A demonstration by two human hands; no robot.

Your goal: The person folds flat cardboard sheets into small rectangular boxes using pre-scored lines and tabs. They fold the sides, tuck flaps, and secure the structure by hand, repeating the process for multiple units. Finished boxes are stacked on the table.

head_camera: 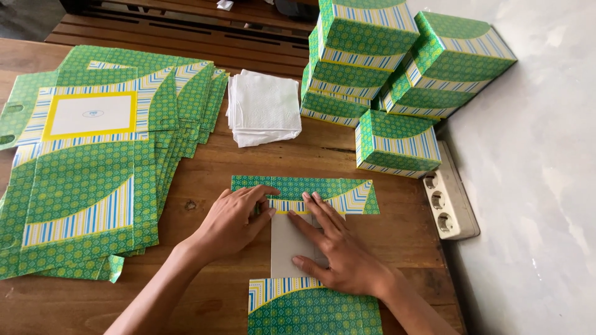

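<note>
— How are the hands placed?

— The left hand (239, 222) is laid flat, fingers stretched out and together, on a cardboard box blank (304, 248) in the middle of the wooden table (205, 167). The right hand (338, 251) is pressed flat too, fingers spread, on the plain grey inner side of the blank. Nothing is gripped by either hand; both are open and only pressed down.

— And the blank, how is it described?

— It is thin printed card, green with a small dotted pattern and blue-yellow stripes (the folded flap at the far edge is touched by the fingertips of both hands). The near printed part is seen at the bottom edge of the view.

— What is found around it?

— A fanned stack of flat blanks (93, 167) of the same print is lying to the left. A pile of white tissues (264, 108), soft and embossed, is behind. Finished boxes (397, 68) are stacked at the back right, and a white power strip (448, 201) is lying near the table edge.
</note>
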